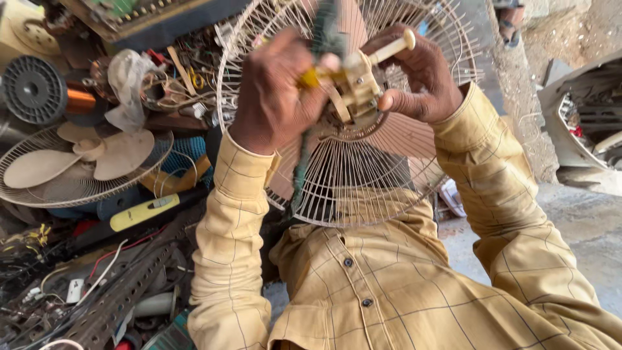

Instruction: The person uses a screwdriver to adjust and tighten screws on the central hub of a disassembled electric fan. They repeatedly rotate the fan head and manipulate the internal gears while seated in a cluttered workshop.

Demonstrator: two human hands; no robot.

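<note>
No package, sign or screen can be made out anywhere in the view. The nearest thing to a label is a small pale patch on the side of a long yellow casing lying in the scrap pile at the left; it is a short light rectangle against the yellow, too small and blurred to show more. A little white tag-like piece lies lower left among the loose wires, flat and roughly square, though whether it is a label or a plug cannot be told.
</note>
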